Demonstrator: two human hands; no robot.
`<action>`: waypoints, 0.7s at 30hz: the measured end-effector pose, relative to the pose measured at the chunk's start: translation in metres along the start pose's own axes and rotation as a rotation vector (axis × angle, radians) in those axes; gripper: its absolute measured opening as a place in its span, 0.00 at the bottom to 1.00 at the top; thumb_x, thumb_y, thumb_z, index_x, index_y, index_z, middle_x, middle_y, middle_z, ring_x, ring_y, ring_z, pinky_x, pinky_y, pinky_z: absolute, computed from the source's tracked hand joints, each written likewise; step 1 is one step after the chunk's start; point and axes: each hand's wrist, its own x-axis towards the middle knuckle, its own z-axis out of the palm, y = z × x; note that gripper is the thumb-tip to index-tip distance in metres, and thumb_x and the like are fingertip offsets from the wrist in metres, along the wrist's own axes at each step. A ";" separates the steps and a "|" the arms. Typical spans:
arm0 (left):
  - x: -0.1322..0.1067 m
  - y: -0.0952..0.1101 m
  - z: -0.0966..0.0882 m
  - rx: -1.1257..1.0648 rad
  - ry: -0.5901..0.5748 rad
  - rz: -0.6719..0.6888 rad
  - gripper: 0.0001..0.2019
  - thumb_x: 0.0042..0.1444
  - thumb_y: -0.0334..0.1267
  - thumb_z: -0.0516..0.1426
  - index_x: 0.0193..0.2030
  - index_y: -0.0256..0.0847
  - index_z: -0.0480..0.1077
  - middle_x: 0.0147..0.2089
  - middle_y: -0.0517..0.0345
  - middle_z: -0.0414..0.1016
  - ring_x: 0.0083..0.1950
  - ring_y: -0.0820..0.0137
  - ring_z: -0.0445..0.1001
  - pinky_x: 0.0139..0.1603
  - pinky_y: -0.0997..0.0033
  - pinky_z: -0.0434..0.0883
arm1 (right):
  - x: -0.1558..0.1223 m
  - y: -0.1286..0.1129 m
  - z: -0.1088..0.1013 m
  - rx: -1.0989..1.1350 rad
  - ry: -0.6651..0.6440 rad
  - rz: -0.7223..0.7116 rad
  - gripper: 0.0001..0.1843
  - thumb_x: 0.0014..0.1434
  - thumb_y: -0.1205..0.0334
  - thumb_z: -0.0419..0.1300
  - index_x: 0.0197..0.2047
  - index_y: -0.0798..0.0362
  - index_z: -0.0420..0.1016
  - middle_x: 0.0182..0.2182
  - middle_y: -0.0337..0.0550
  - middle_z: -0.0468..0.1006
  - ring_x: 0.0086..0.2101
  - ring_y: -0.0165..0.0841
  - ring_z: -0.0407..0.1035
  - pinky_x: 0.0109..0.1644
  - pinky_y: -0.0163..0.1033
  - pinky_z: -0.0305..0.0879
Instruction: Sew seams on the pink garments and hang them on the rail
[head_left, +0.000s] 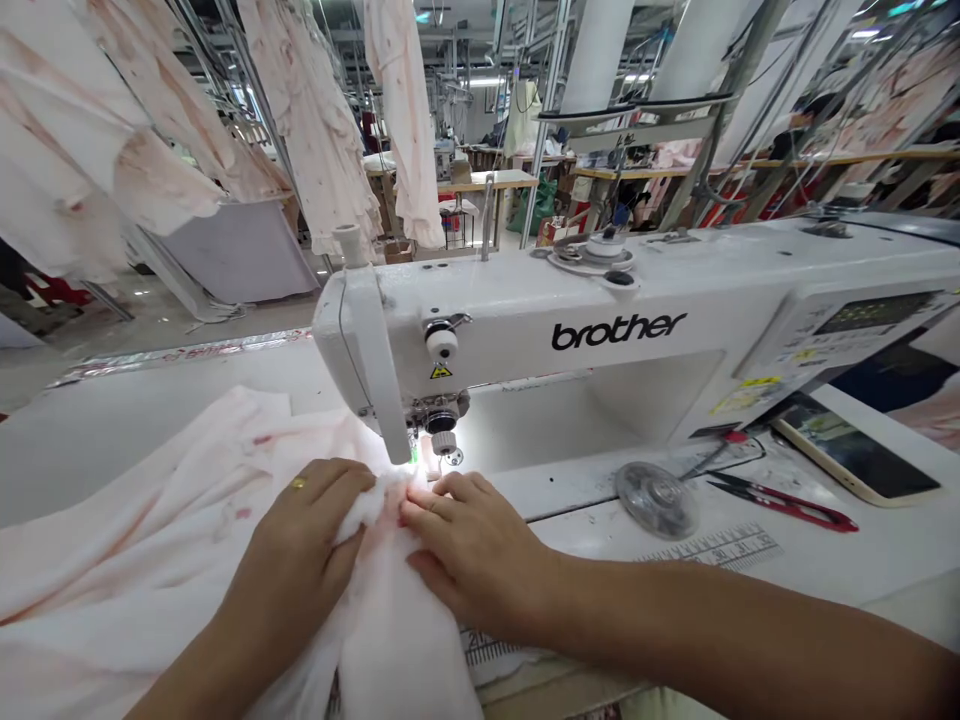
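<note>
Pale pink and white fabric point(187, 500) with faint reddish spots spreads over the left of the sewing table and runs up to the needle area of a white Brother sewing machine point(510, 330). My left hand point(311, 530), wearing a ring, has its fingers curled round a bunched fold of this fabric, just left of and in front of the needle. My right hand point(472, 550) pinches the fabric's edge right beside it, close to the presser foot. A lamp lights the stitching spot brightly. The needle tip is hidden by the machine head and the glare.
On the table at right lie red-handled thread snips point(784, 500), a phone point(855, 450), a clear round disc-shaped object point(656, 498) and a printed ruler strip point(712, 548). Similar garments point(307, 120) hang behind at left. Thread cones point(596, 55) stand above the machine.
</note>
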 end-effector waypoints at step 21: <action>0.000 0.003 0.004 -0.185 -0.238 -0.033 0.12 0.55 0.31 0.50 0.44 0.44 0.70 0.40 0.59 0.77 0.40 0.66 0.75 0.38 0.70 0.70 | 0.003 0.030 -0.030 -0.415 -0.064 -0.797 0.07 0.66 0.69 0.54 0.42 0.59 0.73 0.41 0.47 0.74 0.31 0.30 0.63 0.29 0.39 0.56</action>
